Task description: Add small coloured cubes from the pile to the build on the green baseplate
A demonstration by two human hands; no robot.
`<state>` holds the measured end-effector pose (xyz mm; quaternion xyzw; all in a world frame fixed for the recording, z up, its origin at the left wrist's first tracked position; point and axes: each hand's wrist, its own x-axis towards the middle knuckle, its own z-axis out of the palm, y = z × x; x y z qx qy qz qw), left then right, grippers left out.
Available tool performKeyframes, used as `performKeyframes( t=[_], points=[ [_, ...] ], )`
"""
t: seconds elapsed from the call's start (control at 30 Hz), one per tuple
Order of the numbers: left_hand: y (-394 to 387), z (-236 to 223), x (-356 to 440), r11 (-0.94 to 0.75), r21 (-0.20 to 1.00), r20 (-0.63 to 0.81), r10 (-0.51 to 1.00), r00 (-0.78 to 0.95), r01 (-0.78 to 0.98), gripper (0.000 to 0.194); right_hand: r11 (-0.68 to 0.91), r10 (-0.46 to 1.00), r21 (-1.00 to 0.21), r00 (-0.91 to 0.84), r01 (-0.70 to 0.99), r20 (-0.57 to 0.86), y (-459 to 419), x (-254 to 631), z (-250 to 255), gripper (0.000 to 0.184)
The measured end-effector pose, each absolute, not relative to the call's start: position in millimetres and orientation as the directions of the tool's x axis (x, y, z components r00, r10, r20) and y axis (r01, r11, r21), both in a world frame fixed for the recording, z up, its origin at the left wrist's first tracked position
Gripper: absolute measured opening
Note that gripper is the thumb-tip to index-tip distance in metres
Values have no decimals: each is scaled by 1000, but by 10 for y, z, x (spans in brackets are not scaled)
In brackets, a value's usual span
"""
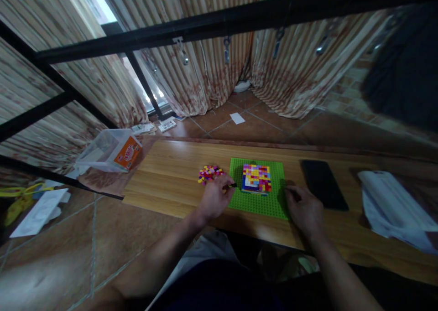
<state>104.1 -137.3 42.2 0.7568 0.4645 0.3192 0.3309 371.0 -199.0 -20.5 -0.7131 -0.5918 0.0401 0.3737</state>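
Note:
A green studded baseplate [258, 206] lies on the wooden table. On it sits a square block of small toy bricks [256, 178] in yellow, red, purple, white and blue. At the baseplate's left edge, my left hand [216, 196] is closed on a small dark piece [234, 185], whose exact kind is too small to tell. A heap of loose coloured bricks [208, 173] lies just beyond that hand. My right hand [305, 210] rests at the baseplate's right edge, fingers curled and fingertips pinching at the rim; its palm is hidden.
To the right of the baseplate lies a flat black tablet-like object [323, 183]. A white plastic packet [393, 206] is at the far right. Past the table's left end stands a clear plastic bin [106, 149] with an orange label. A dark metal rail [219, 26] crosses above.

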Motion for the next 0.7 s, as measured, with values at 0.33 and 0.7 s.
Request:
performKeyframes(
  t=[0.33,0.7],
  points=[
    [-1313,460,1374,-461,727,226,861,457,509,12,-59,881,-599,324,799,344,-1986,3709,-209,33],
    [-1273,482,1471,-526,631,270,838,474,570,11,-52,879,-591,317,805,355,-1984,3703,-196,33]
  ],
)
